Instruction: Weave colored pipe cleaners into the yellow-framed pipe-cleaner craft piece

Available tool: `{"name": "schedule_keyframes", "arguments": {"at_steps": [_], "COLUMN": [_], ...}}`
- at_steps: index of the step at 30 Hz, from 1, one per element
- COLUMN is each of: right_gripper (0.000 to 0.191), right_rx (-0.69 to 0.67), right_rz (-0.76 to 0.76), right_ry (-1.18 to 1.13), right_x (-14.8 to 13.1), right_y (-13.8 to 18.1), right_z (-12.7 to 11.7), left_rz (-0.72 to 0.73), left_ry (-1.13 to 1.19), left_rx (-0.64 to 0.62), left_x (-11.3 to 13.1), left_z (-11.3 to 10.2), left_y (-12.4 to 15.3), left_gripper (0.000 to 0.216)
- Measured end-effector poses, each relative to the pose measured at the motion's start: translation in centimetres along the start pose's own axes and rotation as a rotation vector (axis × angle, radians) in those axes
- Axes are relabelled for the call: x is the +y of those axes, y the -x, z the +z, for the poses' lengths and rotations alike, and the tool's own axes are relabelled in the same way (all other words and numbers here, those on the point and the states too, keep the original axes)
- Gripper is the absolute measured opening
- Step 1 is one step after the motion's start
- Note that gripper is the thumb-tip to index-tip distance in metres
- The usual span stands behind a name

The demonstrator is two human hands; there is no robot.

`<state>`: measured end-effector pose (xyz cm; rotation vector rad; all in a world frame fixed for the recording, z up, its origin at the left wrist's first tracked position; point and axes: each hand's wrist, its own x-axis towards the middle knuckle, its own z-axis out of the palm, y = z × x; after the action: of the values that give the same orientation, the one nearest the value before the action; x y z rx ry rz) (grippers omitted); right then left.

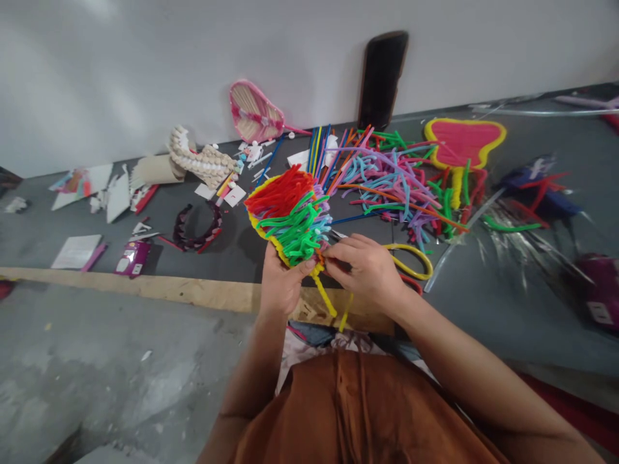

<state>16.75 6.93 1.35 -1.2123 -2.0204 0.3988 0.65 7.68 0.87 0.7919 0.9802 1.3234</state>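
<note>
A fan-shaped craft piece of looped pipe cleaners (290, 216), red at the top, green and purple below with a yellow rim, is held up over the grey mat (232, 254). My left hand (281, 283) grips its lower edge from the left, fingers wrapped round it. My right hand (365, 267) pinches the piece's base from the right, where yellow pipe cleaner ends (325, 296) hang down. A heap of loose coloured pipe cleaners (387, 177) lies just beyond my hands.
On the mat lie a pink and yellow butterfly-shaped piece (464, 143), a pink woven racket shape (255, 119), a dark headband (197, 227), paper scraps (77, 251) and a yellow loop (411, 258). A dark phone (382, 77) leans on the wall. A wooden strip (145, 287) edges the mat.
</note>
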Motion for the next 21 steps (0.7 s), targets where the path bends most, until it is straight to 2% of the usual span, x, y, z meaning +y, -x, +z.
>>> {"name": "schedule_keyframes", "arguments": {"at_steps": [5,9,13,15,18,21], "right_gripper": [0.017,0.014,0.023,0.025,0.016,0.017], "right_rx": [0.086,0.12,0.283,0.32,0.185,0.064], "right_rz": [0.044,0.086,0.198,0.161,0.015,-0.008], "right_ry": [0.015,0.043,0.239,0.218,0.019,-0.027], "right_x": [-0.4,0.4,1.4,1.2,0.4,-0.1], "right_y": [0.0,0.3,0.5,0.4,0.2,0.0], "right_z": [0.3,-0.1,-1.4,-1.7,-1.2,-0.5], "left_rz": [-0.004,-0.006,0.017,0.031,0.054,0.046], "left_ry": [0.024,0.041,0.043,0.039,0.041,0.028], "left_rx": [0.027,0.08,0.116,0.098,0.073,0.052], "left_x": [-0.1,-0.1,0.0,0.0,0.0,0.1], "left_z": [0.4,0.0,-0.5,-0.3,0.2,0.5], "left_y": [0.1,-0.2,-0.5,-0.5,-0.3,-0.1], "left_gripper": [0.061,0.06,0.06,0.06,0.063,0.064]}}
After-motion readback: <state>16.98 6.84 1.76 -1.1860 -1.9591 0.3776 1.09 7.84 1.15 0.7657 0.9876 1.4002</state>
